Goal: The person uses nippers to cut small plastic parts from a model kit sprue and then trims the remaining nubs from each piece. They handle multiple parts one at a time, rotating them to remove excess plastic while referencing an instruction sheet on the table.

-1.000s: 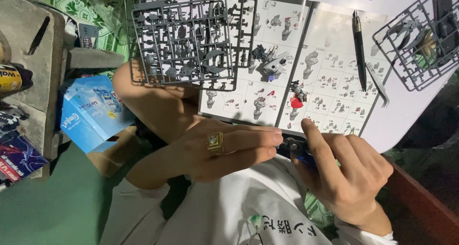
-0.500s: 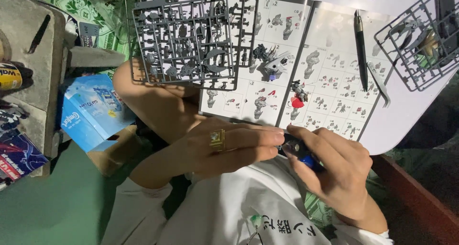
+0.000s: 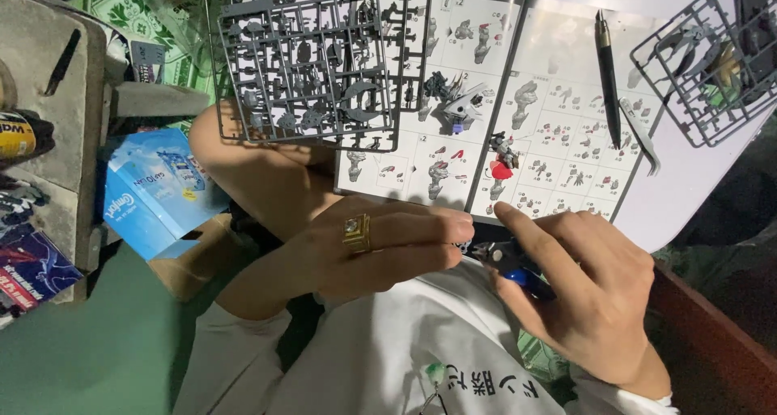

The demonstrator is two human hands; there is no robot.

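My left hand [image 3: 380, 249], with a gold ring on one finger, lies over my lap, fingers pressed together. A tiny part [image 3: 464, 246] shows at its fingertips, too small to make out. My right hand [image 3: 587, 297] grips blue-handled cutters [image 3: 511, 268], index finger stretched along them. The dark jaws meet my left fingertips. Just beyond both hands lies an open instruction booklet [image 3: 558, 107]. A grey parts frame [image 3: 312, 67] rests on its left page, and a small half-built model [image 3: 453, 99] and a red piece [image 3: 502, 170] sit near its middle.
A black hobby knife [image 3: 607, 75] and tweezers [image 3: 639, 136] lie on the booklet's right page. A second grey parts frame [image 3: 712, 59] sits on the white table [image 3: 696, 188] at the far right. A blue carton [image 3: 158, 188] and a can [image 3: 16, 136] are at the left.
My right hand has shifted the cutters left until the jaws meet my left fingertips, and its index finger now stretches out. The left hand has barely moved.
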